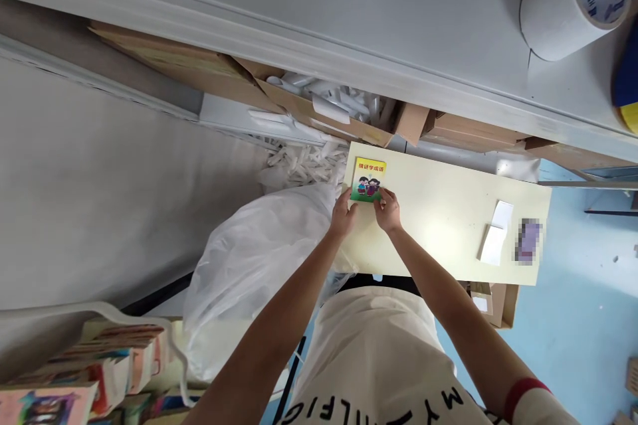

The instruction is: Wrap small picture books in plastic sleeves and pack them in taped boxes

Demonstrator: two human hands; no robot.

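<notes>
A small yellow-and-green illustrated card [369,179], or the cover of a card pack or thin booklet, lies over the left end of a pale yellow table [428,226]. Two cartoon children and a line of red characters are printed on it. My left hand [343,214] grips its lower left corner, thumb at the near edge. At the lower right corner, my right hand [387,209] pinches it between thumb and fingers. The fingertips beneath it are hidden. Farther right on the table are white paper stacks [492,244] and a pixelated purple rectangular object [528,241].
A grey shelf [319,20] overhangs the table's far side, bearing white tape rolls [563,6]. Below it, a cardboard box [299,106] holds white scraps. A clear plastic bag [249,265] bulges at the table's left. Books [114,372] are stacked at lower left.
</notes>
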